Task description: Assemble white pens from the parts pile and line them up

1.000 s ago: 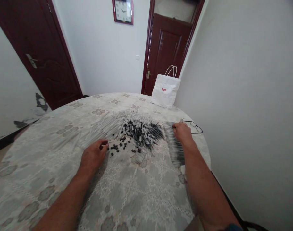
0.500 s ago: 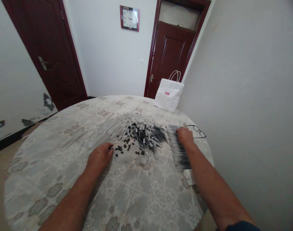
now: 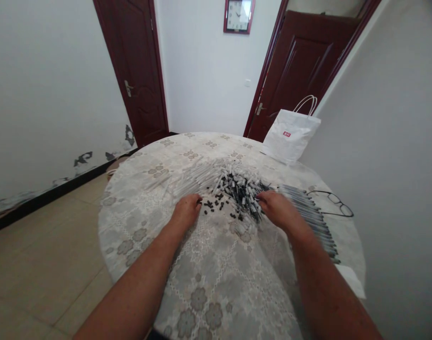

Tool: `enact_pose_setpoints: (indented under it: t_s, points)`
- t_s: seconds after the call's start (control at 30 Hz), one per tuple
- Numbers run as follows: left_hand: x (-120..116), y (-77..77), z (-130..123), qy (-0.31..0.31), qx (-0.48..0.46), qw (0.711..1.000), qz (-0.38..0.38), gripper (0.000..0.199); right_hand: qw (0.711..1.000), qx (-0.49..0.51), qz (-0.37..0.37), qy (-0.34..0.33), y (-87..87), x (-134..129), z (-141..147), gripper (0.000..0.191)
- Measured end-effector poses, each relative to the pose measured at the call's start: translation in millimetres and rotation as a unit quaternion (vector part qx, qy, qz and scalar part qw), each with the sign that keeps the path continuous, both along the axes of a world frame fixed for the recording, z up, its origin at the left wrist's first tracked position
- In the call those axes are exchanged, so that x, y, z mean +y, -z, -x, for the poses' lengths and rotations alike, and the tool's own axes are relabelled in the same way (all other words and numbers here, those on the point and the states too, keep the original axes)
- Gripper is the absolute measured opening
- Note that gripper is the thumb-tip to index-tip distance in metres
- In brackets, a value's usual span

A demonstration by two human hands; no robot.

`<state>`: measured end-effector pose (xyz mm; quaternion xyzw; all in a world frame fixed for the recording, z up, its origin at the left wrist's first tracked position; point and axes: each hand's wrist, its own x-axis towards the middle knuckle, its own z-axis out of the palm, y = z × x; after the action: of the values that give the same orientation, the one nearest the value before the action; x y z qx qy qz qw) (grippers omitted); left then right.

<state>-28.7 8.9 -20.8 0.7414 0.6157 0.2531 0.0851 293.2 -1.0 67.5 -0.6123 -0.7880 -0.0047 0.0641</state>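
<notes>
A heap of black and white pen parts (image 3: 239,189) lies mid-table, with clear tubes (image 3: 198,177) fanned out to its left and small black pieces (image 3: 216,204) in front. My left hand (image 3: 187,210) rests at the left of the black pieces, its fingers curled together; what they hold, if anything, is too small to tell. My right hand (image 3: 275,207) is at the right edge of the heap, thumb and fingers pinched at the parts, the pinched thing not clear. Right of it lies a row of pens (image 3: 311,217) side by side, partly behind my right forearm.
Black-framed glasses (image 3: 338,205) lie right of the pen row. A white paper bag (image 3: 290,137) stands at the table's back right. Near the right edge is a white flat item (image 3: 352,281). A patterned cloth covers the round table (image 3: 216,269).
My right hand has moved left, from over the row of pens to the heap. My left hand stays beside the black pieces. The view has turned left.
</notes>
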Motion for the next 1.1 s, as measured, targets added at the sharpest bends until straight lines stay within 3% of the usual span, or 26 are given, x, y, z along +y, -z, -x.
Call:
enact_pose_setpoints:
  t_s: [0.13, 0.23, 0.33, 0.53, 0.7, 0.8, 0.9, 1.0, 1.1]
  points:
    - [-2, -0.3, -5, 0.026, -0.009, 1.0, -0.005, 0.025, 0.998, 0.03, -0.053, 0.008, 18.9, -3, 28, 0.027]
    - [-3, 0.2, -12, 0.061, -0.008, 0.998, -0.013, 0.023, 0.994, 0.047, -0.086, 0.041, 39.9, -3, 31, 0.027]
    - [-5, 1.2, -18, 0.093, -0.008, 0.995, -0.017, 0.02, 0.996, 0.048, -0.071, 0.031, 55.0, -3, 26, 0.025]
    - [-10, 1.9, -27, 0.123, -0.015, 0.992, -0.023, 0.018, 0.995, 0.06, -0.075, 0.02, 61.8, -3, 20, 0.022]
    - [-12, -0.5, -30, 0.12, -0.024, 0.992, -0.021, 0.019, 0.996, 0.048, -0.071, 0.0, 61.3, -8, 33, 0.02]
    - [-11, -6.3, -20, 0.06, -0.041, 0.995, -0.062, 0.023, 0.996, 0.04, -0.081, -0.018, 60.7, -14, 46, 0.021]
    - [-9, -15.0, 2, -0.076, -0.015, 0.991, -0.107, 0.026, 0.996, 0.025, -0.08, -0.033, 61.1, -20, 57, 0.021]
    - [-11, -22.6, 22, -0.194, 0.049, 0.976, -0.081, 0.027, 0.996, 0.014, -0.075, -0.044, 62.9, -22, 61, 0.021]
    - [-14, -24.7, 28, -0.221, 0.095, 0.97, -0.027, 0.026, 0.996, 0.011, -0.076, -0.047, 65.2, -21, 60, 0.021]
